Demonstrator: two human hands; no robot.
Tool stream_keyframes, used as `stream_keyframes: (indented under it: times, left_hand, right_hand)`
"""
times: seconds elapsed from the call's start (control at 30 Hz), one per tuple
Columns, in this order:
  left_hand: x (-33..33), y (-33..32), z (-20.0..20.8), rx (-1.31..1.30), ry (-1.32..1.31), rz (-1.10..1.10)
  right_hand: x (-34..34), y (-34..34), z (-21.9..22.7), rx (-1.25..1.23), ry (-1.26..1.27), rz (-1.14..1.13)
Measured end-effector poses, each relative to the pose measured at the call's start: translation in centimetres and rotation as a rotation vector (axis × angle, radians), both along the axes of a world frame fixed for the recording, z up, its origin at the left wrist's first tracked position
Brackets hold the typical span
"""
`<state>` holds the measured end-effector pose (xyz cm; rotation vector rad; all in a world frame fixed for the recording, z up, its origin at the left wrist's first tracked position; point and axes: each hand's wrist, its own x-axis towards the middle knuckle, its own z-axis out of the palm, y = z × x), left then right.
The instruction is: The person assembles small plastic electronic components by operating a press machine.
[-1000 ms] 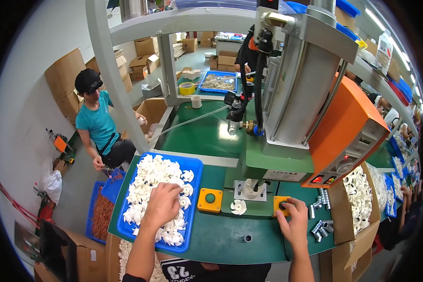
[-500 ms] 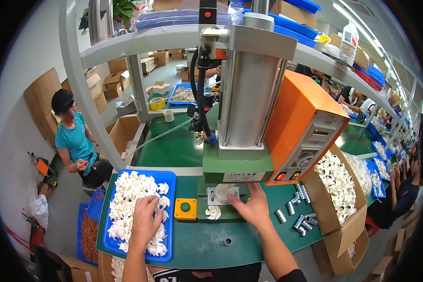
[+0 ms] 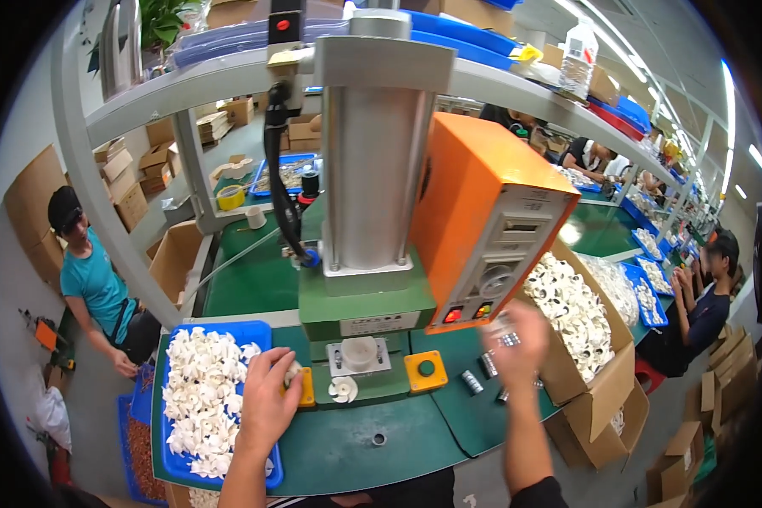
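Thumb and fingers of the left hand (image 3: 268,396) are drawn together on a small white piece (image 3: 293,373), which sits at their tips, above the right rim of a blue tray (image 3: 178,466). Its colour is a pale, matte off-white; the fingers cover much of it, so its full outline cannot be told.

Directly left of this grip, the tray is heaped with white vaned wheels (image 3: 201,394), their curved, pointed blades lying over one another at all angles. Just right of the grip and partly behind the fingertips is a yellow button box (image 3: 308,389). A little further right, a single wheel (image 3: 343,389) lies flat, its curved blades sweeping round a small hub. Beyond that wheel, a round, whitish, translucent cup (image 3: 359,352) sits on a metal plate beneath the green head of a press (image 3: 368,311). Nearer the person, right of the grip, a short grey metal ring (image 3: 379,439) stands on the green table (image 3: 339,459).

Well to the right, the right hand (image 3: 516,343) is blurred over shiny metal sleeves (image 3: 472,382), beside an open carton (image 3: 605,406) of white parts; whether its fingers are apart or closed on something cannot be told.
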<state>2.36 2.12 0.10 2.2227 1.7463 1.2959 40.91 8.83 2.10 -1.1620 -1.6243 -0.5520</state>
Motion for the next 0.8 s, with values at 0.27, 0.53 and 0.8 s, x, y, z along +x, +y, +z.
stream_keyframes:
  times: [0.27,0.53,0.8]
  left_hand:
    - [5.3,3.5,1.6,0.063,0.108,-0.268]
    - [7.8,7.0,-0.5,0.112,0.145,-0.437]
    - [7.0,5.4,-0.7,0.072,0.246,-0.408]
  right_hand:
    - [5.0,-6.3,-2.9,-0.154,-0.005,0.006]
    - [-9.3,-12.4,-9.5,-0.654,0.080,0.558]
    - [-11.9,-11.6,-10.3,-0.730,0.086,0.638]
